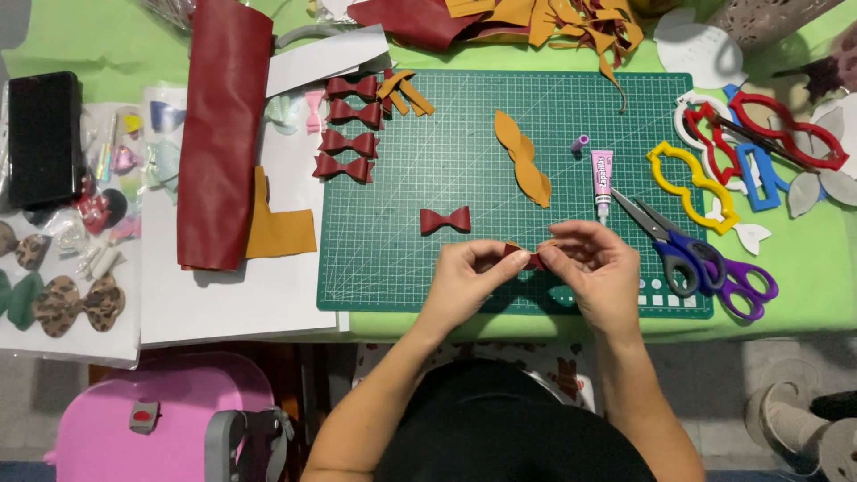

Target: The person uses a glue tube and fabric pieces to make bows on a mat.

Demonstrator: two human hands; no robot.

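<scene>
Left hand: the left hand (466, 268) pinched one end of a small dark red bow piece (525, 259), fingers closed on it.
Right hand: the right hand (596, 261) gripped the other end, fingertips curled tight over the fold.
Where the piece was: held just above the near edge of the green cutting mat (411, 268), between both hands.
View: the fingers hid most of the piece, so whether glue was already on it could not be told.
Slip risk: the fold probably could have sprung open if either pinch eased, since the material looked stiff.
Glue risk: the pink glue tube (603, 181) lay uncapped near the right hand, its purple cap (580, 143) apart; it might have smeared the mat or fingers.
Snag risk: the scissors (687, 254) lay open-bladed just beside the right hand, within a careless wrist's reach.
Mix-up risk: a finished red bow (445, 220) sat near and could have been knocked.
</scene>
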